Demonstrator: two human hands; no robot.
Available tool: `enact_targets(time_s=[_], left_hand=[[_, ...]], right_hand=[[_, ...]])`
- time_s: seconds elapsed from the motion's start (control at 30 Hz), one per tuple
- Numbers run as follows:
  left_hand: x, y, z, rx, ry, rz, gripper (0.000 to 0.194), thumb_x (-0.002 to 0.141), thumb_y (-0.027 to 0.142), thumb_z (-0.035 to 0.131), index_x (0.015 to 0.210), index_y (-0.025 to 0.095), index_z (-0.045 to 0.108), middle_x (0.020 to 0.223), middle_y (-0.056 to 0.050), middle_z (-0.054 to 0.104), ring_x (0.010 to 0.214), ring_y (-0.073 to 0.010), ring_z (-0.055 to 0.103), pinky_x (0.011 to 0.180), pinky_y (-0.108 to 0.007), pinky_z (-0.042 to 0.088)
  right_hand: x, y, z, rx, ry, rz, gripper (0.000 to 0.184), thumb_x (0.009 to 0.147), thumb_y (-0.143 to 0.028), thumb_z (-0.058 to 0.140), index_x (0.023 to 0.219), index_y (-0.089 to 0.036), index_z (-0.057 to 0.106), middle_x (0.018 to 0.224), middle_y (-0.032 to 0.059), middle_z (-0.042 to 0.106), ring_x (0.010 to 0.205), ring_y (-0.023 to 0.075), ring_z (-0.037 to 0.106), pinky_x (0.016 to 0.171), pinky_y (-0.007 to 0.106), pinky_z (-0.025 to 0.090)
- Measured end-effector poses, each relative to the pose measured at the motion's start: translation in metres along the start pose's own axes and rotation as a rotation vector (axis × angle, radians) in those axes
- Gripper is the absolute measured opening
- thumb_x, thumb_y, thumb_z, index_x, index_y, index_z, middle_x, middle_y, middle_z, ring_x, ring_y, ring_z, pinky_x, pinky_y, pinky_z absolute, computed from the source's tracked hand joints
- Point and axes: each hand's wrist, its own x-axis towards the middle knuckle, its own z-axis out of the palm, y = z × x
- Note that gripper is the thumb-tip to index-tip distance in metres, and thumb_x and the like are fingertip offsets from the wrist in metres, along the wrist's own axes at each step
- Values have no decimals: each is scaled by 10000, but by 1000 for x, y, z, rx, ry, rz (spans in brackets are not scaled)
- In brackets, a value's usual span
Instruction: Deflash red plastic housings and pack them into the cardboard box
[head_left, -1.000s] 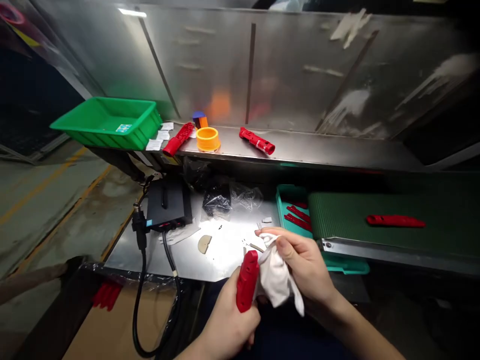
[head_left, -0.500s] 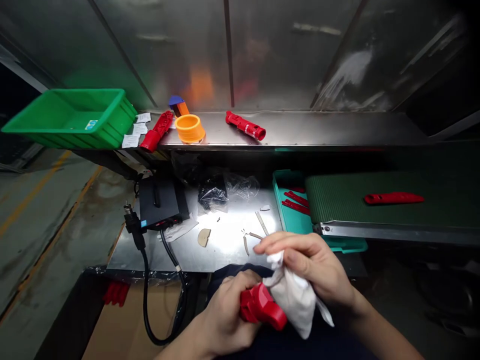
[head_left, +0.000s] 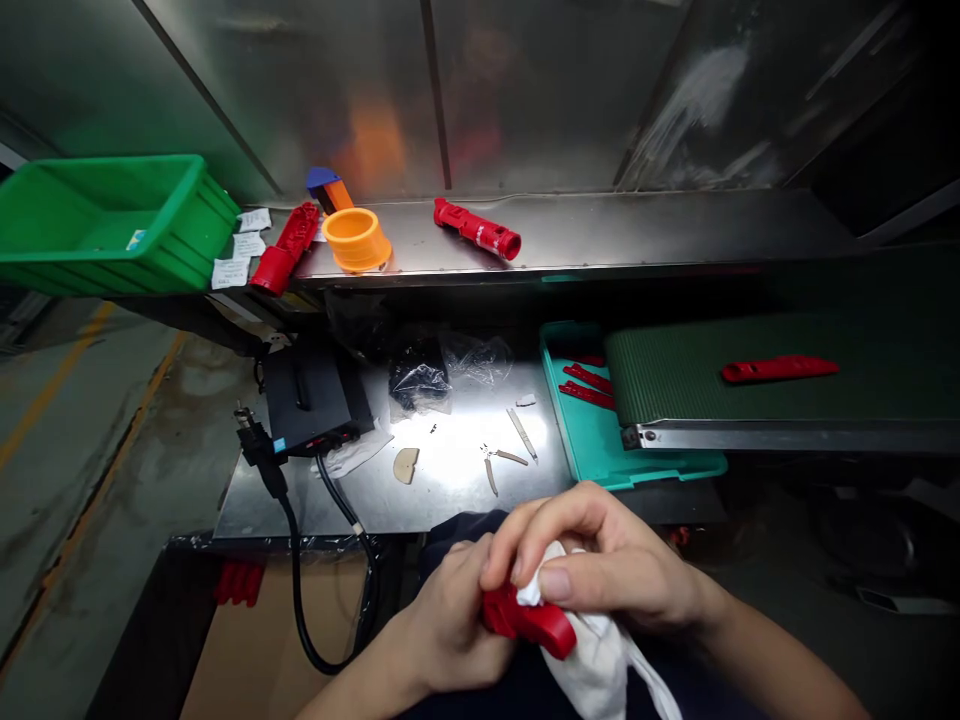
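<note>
A red plastic part point(head_left: 551, 628) is gripped in my left hand point(head_left: 455, 622), low in the view in front of my body. Most of that part is hidden by my fingers. My right hand point(head_left: 611, 560) pinches a white cloth point(head_left: 592, 665) between thumb and fingers and presses it against the top of the red part. The rest of the cloth hangs down below my right hand. Behind the hands, a pair of nippers point(head_left: 495, 465) and a thin metal blade-like tool point(head_left: 523, 437) lie on the metal table point(head_left: 442, 510).
The shelf point(head_left: 637, 225) bears a green bin point(head_left: 112, 225), an orange ring point(head_left: 356, 240) and red parts point(head_left: 478, 230). A black box point(head_left: 311, 395) with a cable stands at left. On the right, a green conveyor point(head_left: 675, 390) carries a red piece point(head_left: 780, 369) above a teal tray point(head_left: 607, 460).
My right hand has moved left and down, bringing the cloth onto the red part. My left hand still holds the part. The whole view has shifted slightly.
</note>
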Motion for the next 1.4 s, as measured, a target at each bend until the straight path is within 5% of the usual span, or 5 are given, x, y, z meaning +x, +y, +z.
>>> enact_targets(time_s=[0.33,0.5,0.77,1.07,1.4], left_hand=[[2,-1,-1,311,-157,143,278,667,36,585,858,237,562,691,-22,645,553,-180,553,565,-316,364],[1,-13,-10,-156,155,-342,300,820,261,758,1057,209,582,886,-32,694,591,-139,584,583,-277,467],[-18,-38,-63,-782,661,-514,436,849,400,778,1172,168,597,910,-44,700,728,-188,664,641,-328,601],[-38,-54,-108,-758,793,-490,492,858,386,767,1248,162,568,956,-75,751,662,-158,637,558,-280,564],[-12,-57,-132,-589,656,-543,478,811,368,822,1167,166,576,917,-30,709,677,-131,624,584,-251,563]], right_hand=[[4,39,-24,-8,320,117,263,839,-419,820,894,-172,744,846,58,798,670,146,720,636,233,569],[30,77,-98,-835,664,-45,401,1018,-510,509,1125,-163,680,1165,138,749,1034,239,713,904,376,577],[121,164,-163,-1301,426,331,271,999,-343,681,1207,-171,669,1282,94,667,1139,260,663,992,501,557],[254,218,-157,-1406,350,421,319,1007,-354,671,1262,-166,638,1270,98,661,1080,248,681,922,459,596],[159,167,-60,-1122,485,-237,138,1028,-301,599,988,-184,660,816,23,734,614,154,706,592,295,598]])
